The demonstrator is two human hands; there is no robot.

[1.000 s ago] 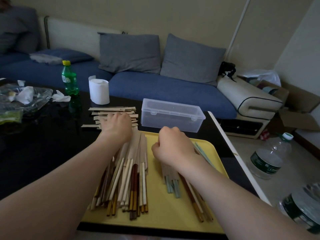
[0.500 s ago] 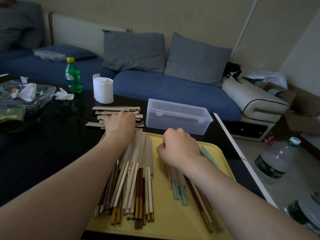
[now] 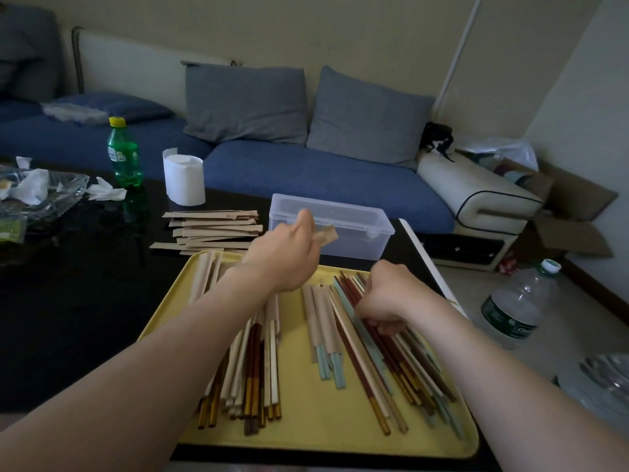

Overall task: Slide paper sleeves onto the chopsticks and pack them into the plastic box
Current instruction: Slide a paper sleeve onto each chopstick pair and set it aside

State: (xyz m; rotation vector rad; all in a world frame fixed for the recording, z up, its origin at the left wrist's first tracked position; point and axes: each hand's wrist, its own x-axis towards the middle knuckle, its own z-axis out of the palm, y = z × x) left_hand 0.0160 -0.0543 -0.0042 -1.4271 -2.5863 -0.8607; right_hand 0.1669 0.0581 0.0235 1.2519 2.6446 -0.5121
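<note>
Brown paper sleeve (image 3: 326,234), blurred, sits pinched in the left hand (image 3: 284,257), just in front of the clear rectangular plastic box (image 3: 357,233). The right hand (image 3: 386,296) curls its fingers around loose bare chopsticks (image 3: 374,366) lying on the yellow plastic tray (image 3: 306,427). A stack of flat paper sleeves (image 3: 214,229) lies on the black table (image 3: 68,318).

A green soda bottle (image 3: 123,155) stood beside a white paper roll (image 3: 184,182) on the black table (image 3: 68,301); behind it ran a blue sofa (image 3: 306,178).
</note>
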